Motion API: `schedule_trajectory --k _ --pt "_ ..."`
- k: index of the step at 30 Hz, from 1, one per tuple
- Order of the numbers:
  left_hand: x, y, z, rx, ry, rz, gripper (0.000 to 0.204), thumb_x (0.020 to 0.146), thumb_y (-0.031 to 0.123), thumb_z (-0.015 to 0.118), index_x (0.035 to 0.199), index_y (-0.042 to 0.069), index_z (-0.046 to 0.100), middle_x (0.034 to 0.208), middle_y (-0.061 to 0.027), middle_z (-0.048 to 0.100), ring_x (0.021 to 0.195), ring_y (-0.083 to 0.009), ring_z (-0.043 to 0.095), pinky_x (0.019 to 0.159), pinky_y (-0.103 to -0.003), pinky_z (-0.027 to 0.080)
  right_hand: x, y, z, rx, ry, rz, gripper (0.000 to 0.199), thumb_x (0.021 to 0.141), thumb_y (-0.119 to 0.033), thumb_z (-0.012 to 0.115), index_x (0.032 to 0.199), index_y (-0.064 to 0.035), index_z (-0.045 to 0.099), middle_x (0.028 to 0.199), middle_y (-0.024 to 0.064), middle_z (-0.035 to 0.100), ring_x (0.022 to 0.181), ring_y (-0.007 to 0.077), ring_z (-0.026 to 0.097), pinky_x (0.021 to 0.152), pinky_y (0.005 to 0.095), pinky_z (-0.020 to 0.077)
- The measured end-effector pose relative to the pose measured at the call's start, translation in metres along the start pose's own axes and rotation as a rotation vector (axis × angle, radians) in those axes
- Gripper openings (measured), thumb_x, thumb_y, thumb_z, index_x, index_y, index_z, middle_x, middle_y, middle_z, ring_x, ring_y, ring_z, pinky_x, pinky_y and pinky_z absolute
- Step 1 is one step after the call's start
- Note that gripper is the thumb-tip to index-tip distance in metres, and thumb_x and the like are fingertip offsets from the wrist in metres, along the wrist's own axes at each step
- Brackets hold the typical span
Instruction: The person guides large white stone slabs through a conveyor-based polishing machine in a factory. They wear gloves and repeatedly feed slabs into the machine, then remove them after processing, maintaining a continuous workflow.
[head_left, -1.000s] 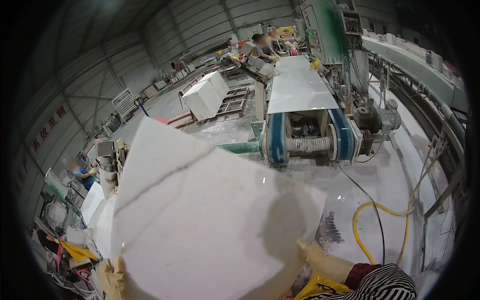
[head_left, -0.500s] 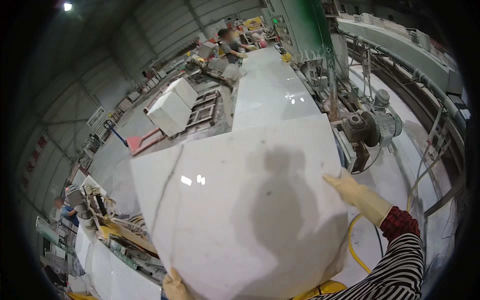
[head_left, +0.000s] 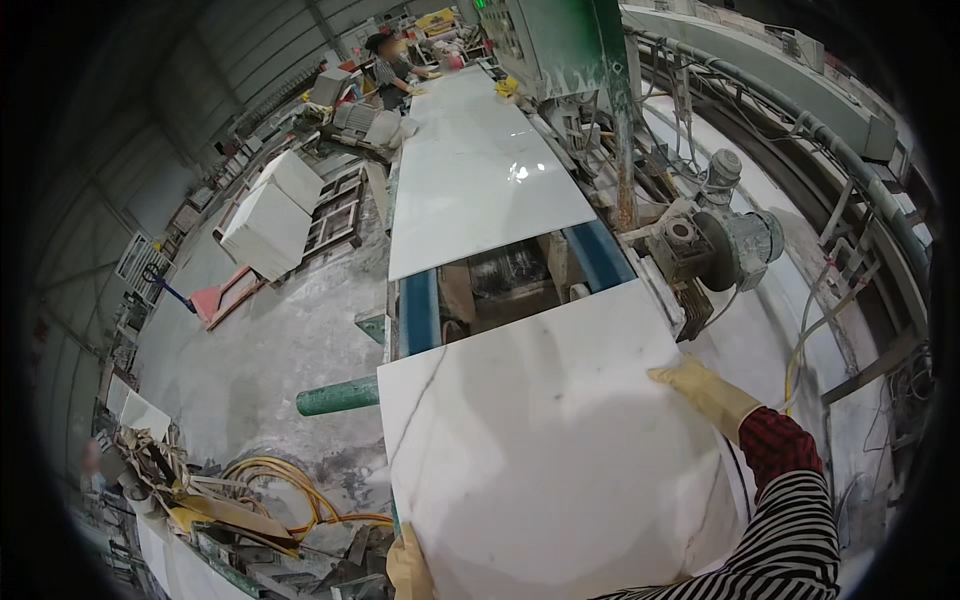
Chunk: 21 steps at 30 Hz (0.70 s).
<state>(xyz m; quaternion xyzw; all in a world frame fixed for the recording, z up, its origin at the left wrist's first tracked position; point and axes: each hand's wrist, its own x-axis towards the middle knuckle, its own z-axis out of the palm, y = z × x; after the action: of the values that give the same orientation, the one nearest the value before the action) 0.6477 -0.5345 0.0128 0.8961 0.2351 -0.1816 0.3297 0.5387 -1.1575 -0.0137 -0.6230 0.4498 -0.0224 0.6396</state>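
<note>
A white polished stone slab (head_left: 560,450) with thin grey veins fills the near middle, its far edge lying over the near end of a conveyor. My left hand (head_left: 409,568), in a cream rubber glove, grips the slab's left edge low in the view. On the right edge, near the far corner, my gloved right hand (head_left: 705,392) has its thumb on top and its fingers hidden beneath. Farther along the conveyor lies another white slab (head_left: 480,180). Between the two slabs run blue belts, the left belt (head_left: 420,312) and the right belt (head_left: 597,255).
A motor with gearbox (head_left: 740,245) stands right of the conveyor, below a green machine cabinet (head_left: 560,45). At left are a green pipe (head_left: 338,397), coiled yellow hose (head_left: 290,480), a red pallet jack (head_left: 226,297) and white blocks (head_left: 268,228). A co-worker (head_left: 388,72) stands by the far end.
The near slab now looks flatter and lower, and a gap with blue belts shows between it and the farther slab. Both hands keep their hold. The view has shifted.
</note>
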Motion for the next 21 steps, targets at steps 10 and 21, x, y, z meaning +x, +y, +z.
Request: schedule_trajectory --k 10,21 --pt "0.073 0.007 0.021 0.336 0.029 0.542 0.074 0.115 0.062 0.040 0.138 0.002 0.075 0.112 -0.0249 0.081 0.113 -0.0433 0.075 0.100 -0.050 0.059 0.094 0.033 -0.018 -0.235 -0.016 -0.120 0.078 0.093 -0.042 0.095 0.153 -0.0017 0.064 0.132 0.0149 0.078 0.110 0.0280 0.076 0.098 0.0414 0.0603" --pt "0.096 0.104 0.013 0.260 -0.096 0.208 0.085 0.112 0.072 0.033 0.138 0.004 0.077 0.132 -0.0299 0.077 0.128 -0.0482 0.071 0.111 -0.055 0.052 -0.108 0.163 -0.077 0.319 -0.164 0.213 0.056 0.106 -0.024 0.082 0.149 0.0048 0.063 0.130 0.0129 0.078 0.113 0.0223 0.077 0.098 0.0379 0.0622"
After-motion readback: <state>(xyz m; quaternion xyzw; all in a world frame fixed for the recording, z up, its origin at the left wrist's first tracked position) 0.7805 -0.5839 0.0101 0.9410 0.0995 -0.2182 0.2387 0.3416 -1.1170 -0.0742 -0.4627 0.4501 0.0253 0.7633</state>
